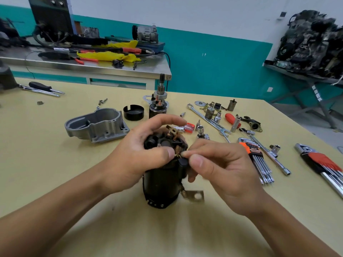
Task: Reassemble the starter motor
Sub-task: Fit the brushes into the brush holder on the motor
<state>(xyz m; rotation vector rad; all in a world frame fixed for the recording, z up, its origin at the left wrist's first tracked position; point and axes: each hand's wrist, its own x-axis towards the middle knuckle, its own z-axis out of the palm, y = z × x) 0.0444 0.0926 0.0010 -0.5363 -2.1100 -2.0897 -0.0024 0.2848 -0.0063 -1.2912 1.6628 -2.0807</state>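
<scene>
gripping the motor body [161, 184] with our left hand [133, 154], we pinch a small part [177, 155] with the right hand [219, 175]; housing [96, 125], cap [133, 113], shaft [160, 101] lie unfitted.

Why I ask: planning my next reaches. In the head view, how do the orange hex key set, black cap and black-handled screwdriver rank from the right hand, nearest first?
1. Orange hex key set, just right of the right hand.
2. Black cap, farther back, left of centre.
3. Black-handled screwdriver, far left near the table's back edge.
</scene>
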